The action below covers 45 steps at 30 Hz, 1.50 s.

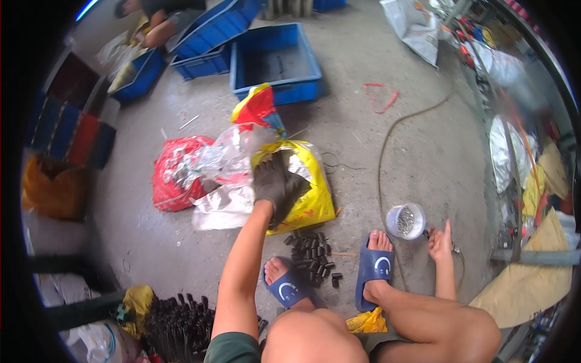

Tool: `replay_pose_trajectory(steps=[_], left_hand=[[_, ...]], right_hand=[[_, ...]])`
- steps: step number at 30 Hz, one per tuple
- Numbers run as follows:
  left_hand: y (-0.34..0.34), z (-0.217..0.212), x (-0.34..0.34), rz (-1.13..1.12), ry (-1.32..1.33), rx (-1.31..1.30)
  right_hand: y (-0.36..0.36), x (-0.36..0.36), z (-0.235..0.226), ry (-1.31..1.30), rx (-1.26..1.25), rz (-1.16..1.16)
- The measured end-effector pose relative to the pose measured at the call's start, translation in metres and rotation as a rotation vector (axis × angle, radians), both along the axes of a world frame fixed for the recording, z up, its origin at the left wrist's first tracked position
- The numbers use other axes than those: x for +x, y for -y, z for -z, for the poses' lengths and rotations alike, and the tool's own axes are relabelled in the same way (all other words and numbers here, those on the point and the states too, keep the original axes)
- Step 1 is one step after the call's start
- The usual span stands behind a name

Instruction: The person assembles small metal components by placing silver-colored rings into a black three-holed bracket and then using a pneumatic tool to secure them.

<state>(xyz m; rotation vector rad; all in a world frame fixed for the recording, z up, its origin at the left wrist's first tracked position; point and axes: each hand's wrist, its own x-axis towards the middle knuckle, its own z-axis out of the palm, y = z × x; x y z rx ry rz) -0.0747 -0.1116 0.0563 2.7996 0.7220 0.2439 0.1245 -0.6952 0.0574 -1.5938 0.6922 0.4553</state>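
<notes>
My left hand (275, 184) wears a dark glove and grips the open mouth of a yellow bag (315, 206) lying on the concrete floor. A crumpled clear plastic bag (227, 160) lies against it on the left. My bare right hand (440, 242) rests with its fingertips on the floor, thumb raised, right beside a small white cup (405, 221) of shiny metal bits. A pile of short black pieces (311, 251) sits between my feet in blue slippers (375, 269).
A red bag (172, 178) lies left of the clear plastic. Blue crates (275, 60) stand farther off, with another person (160, 24) seated by them. A bundle of black rods (178, 323) lies at my lower left. A cable (384, 151) curves across the floor.
</notes>
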Motion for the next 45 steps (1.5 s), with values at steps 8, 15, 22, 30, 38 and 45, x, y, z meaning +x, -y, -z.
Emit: replay_pose_trajectory(steps=[8,15,22,30,38,45], left_hand=[[-0.021,-0.002,0.034,-0.001,-0.020,-0.214],[-0.017,-0.032,0.040,-0.105,-0.297,-0.271],[-0.023,-0.006,0.032,-0.081,-0.220,-0.279],[0.007,-0.052,0.032,-0.082,-0.280,-0.266],[-0.003,-0.038,-0.023,-0.350,-0.002,-0.921],[0.041,-0.106,-0.065,-0.440,0.584,-1.534]], right_hand=[[-0.114,-0.020,-0.083,0.487,-0.117,-0.274],[-0.207,-0.098,-0.068,0.557,-0.127,-1.196],[-0.242,-0.155,0.000,0.714,-0.530,-1.721],[-0.249,-0.160,0.025,0.646,-0.419,-1.754],[-0.203,-0.168,-0.001,0.897,-0.016,-1.995],[-0.209,-0.206,0.016,1.029,-0.385,-2.175]])
